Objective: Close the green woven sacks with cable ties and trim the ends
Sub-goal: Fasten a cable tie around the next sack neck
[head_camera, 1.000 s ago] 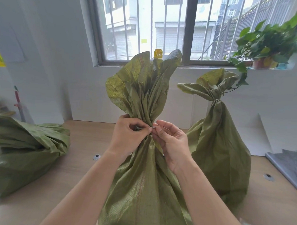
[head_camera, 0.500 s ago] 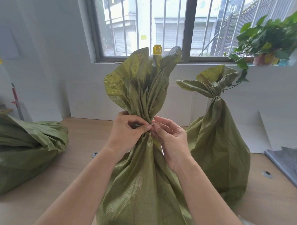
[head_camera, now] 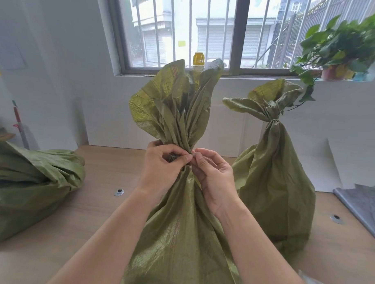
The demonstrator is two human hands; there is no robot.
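Head view: nearest the camera, two bare forearms reach forward on either side of the middle sack, which stands upright on the wooden table with its body filling the space between the wrists; both hands meet at its gathered neck, above which the loose mouth fans upward; the left hand is curled round the left side of the neck, thumb and forefinger pinched together at the front; the right hand is just beside it on the right, palm turned toward the camera, its thumb and forefinger pinching a thin pale strip that seems to be the cable tie, though it is too slight to make out clearly; a small metal grommet sits in the tabletop to the left; further left an untied sack lies slumped on its side; behind and to the right, the tied sack stands upright, its neck cinched tight; a grey cloth lies at the right edge; on the sill beyond, a yellow-capped bottle and a potted plant stand before the barred window.
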